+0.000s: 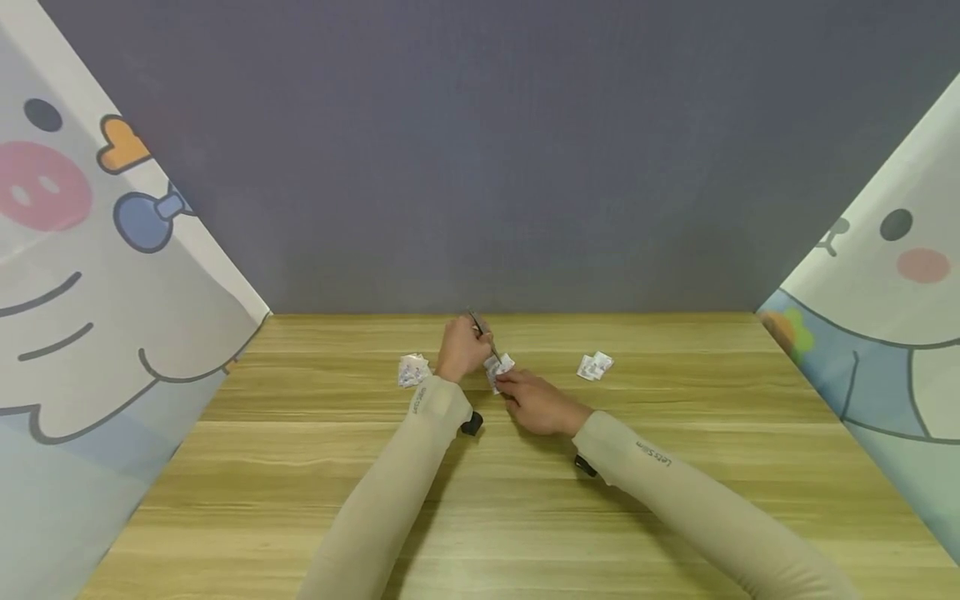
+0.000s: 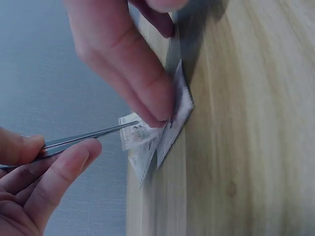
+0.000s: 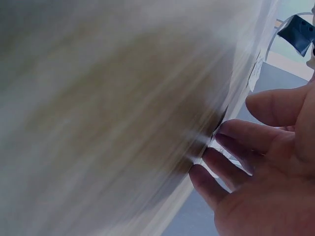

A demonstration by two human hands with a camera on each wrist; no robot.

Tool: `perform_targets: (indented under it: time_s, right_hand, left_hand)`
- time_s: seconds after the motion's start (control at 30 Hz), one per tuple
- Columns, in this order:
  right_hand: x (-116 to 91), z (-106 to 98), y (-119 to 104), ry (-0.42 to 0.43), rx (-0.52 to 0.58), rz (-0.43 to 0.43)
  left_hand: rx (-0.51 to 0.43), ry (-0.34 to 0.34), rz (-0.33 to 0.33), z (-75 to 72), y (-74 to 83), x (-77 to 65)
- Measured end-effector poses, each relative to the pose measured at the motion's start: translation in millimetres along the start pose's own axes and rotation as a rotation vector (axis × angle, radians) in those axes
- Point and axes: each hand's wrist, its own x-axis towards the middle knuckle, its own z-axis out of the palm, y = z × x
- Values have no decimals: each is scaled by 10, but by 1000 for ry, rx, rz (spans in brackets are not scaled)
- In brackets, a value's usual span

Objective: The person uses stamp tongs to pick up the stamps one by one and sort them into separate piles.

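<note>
My left hand (image 1: 461,348) pinches metal tweezers (image 2: 86,138) between thumb and fingers. The tweezer tips meet a small white printed packet (image 2: 130,138), tilted over other packets (image 2: 178,115) of the same kind on the wooden table. My right hand (image 1: 542,405) lies palm down beside them, its fairly straight fingertips resting on the small pile. In the right wrist view, that hand's fingers (image 3: 241,135) reach down to the tabletop, the thumb apart from them. The fingers partly cover the packets.
Left of my left hand lies a pile of white packets (image 1: 412,370). A smaller group of packets (image 1: 595,366) is to the right. A grey panel (image 1: 510,167) rises behind the wooden table (image 1: 525,533), with cartoon-printed panels (image 1: 142,300) at the sides.
</note>
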Motion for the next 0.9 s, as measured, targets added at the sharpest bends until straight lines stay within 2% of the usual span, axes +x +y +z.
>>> perform_targets:
  time_s: [0.13,0.3,0.47,0.7,0.9]
  right_hand:
    - [-41,-26,50,37,54,18]
    - [-153,-133,135,129,96,49]
    - [-297,-296,236,208,116,102]
    - [-535,-501,295,249,144,144]
    - [-671,-513,487,306,137,174]
  left_hand:
    - [-28,22,19,7,50,-4]
    - [-73,66,92,-2,162,4]
    - [-111,64,141,73,308,22]
    - [-126,41,154,299,509,22]
    - [-153,23,127,586,617,14]
